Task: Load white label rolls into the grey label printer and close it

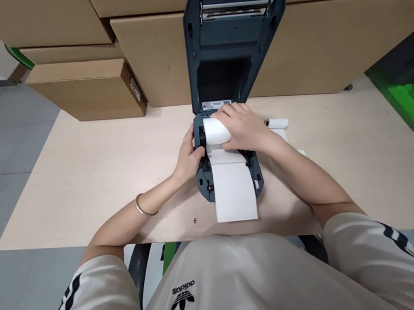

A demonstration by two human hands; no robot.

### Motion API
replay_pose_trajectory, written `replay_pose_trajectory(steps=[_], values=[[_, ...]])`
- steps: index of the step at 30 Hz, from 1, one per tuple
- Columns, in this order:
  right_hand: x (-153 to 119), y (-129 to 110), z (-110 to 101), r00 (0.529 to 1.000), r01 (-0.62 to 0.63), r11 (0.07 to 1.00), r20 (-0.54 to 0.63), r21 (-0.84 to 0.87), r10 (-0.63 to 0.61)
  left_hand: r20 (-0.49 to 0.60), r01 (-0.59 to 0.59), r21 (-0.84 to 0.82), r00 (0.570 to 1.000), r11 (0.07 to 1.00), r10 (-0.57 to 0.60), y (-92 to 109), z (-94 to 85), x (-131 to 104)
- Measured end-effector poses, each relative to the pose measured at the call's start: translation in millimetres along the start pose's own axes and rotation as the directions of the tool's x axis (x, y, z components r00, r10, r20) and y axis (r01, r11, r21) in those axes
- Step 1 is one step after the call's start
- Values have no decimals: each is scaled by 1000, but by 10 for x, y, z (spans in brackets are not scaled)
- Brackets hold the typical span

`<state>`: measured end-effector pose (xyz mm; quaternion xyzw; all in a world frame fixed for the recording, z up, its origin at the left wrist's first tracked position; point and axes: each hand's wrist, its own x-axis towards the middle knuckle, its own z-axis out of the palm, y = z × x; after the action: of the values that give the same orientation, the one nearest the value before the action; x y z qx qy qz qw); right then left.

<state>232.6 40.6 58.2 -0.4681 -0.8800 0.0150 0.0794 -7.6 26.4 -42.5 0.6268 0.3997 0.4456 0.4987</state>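
A dark label printer (205,181) stands on the table with its lid (228,41) raised upright behind it. Inside lies a white paper roll (216,131), and its strip (234,192) runs out over the printer's front toward me. My left hand (189,158) grips the printer's left side, thumb on the inner edge by the roll. Over the right part of the roll is my right hand (241,127), its fingers curled round the roll's far side and partly hidden.
A small white roll (278,123) lies on the table (112,154) right of the printer. A brown box (90,89) stands at the back left, and large cartons (300,46) line the back edge. A tiny dark object (195,220) is near the front edge.
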Motion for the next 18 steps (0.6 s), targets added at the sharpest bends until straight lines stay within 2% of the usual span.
replay_pose_trajectory(steps=[3,6,12,14,16,18], values=[[-30,-43,88,1000,23,1000,-20,8,-23,-9,3,5,1000,1000,-2,14,1,-4],[-74,-90,63,1000,23,1000,-10,-4,-23,-15,9,10,1000,1000,-9,49,15,-6],[-277,-282,-360,997,-38,999,68,1,38,-11,23,9,1000,1000,-23,99,35,-2],[-402,-385,-512,990,-44,999,135,32,40,5,4,6,1000,1000,-4,93,32,-1],[-544,-488,-610,971,10,995,236,95,-32,15,-18,7,1000,1000,18,84,27,-4],[-682,-576,-645,930,103,979,332,177,-158,10,-29,12,1000,1000,28,85,26,-10]])
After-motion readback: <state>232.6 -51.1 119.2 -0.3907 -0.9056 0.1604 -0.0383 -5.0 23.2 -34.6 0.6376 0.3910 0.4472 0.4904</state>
